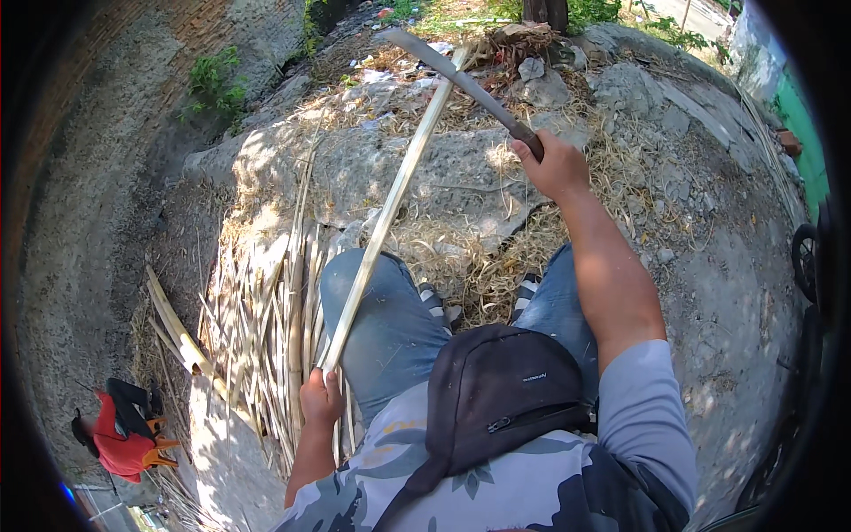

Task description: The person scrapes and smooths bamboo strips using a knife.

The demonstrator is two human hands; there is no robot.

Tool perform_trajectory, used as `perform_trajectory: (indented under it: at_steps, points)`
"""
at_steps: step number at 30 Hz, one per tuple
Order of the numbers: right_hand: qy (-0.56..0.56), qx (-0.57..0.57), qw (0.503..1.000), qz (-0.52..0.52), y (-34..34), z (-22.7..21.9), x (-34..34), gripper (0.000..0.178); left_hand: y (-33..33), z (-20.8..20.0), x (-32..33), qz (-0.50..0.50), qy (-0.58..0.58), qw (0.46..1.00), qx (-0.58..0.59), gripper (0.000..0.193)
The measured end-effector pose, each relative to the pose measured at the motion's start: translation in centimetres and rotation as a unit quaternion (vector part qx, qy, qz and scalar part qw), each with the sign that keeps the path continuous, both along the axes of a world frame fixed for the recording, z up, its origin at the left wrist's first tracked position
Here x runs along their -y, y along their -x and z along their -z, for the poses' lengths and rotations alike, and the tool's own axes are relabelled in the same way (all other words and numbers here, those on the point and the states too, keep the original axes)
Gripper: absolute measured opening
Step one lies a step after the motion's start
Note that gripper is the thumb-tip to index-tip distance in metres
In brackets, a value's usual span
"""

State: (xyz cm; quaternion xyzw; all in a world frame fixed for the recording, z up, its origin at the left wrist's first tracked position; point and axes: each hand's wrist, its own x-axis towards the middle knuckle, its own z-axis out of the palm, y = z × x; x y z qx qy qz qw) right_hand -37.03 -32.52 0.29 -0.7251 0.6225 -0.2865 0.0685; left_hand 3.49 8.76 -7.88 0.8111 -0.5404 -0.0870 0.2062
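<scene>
My right hand (557, 167) is closed round the handle of a machete (465, 84), raised ahead of me with its long grey blade pointing to the far left. My left hand (321, 396) grips the near end of a long, pale bamboo strip (390, 208). The strip slants away from me over my left thigh, toward the far middle. Near its far end the blade crosses it in the picture; whether the two touch, I cannot tell. Left of my leg lies a heap of split bamboo strips (266, 328).
Thicker bamboo pieces (182, 332) lie left of the heap. Curled shavings (496, 275) cover the ground round my feet, before a low concrete ledge (443, 168). A person in red (120, 434) sits on an orange chair at lower left. A black bag (505, 390) rests on my front.
</scene>
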Motion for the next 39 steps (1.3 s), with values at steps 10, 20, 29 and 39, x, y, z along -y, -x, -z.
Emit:
perform_trajectory:
  at_steps: [10, 20, 29, 39]
  points:
    - [-0.021, 0.093, 0.991, -0.093, -0.3, 1.1, 0.7, 0.058, 0.2, 0.5, -1.2, -0.019, 0.000, 0.999, -0.035, 0.054]
    - [0.014, 0.008, 0.987, -0.160, -1.2, 0.3, -0.8, 0.055, 0.4, 0.4, -0.5, -0.047, -0.015, 0.995, -0.086, 0.052]
    - [0.182, -0.134, 0.890, -0.397, -4.1, -1.0, -3.4, 0.043, 0.1, 0.1, -0.5, -0.039, -0.018, 0.997, -0.064, 0.052]
    - [-0.029, -0.007, 0.999, -0.012, -0.1, 0.3, 0.4, 0.056, -0.1, -0.4, 0.4, -0.023, 0.001, 0.999, -0.035, 0.050]
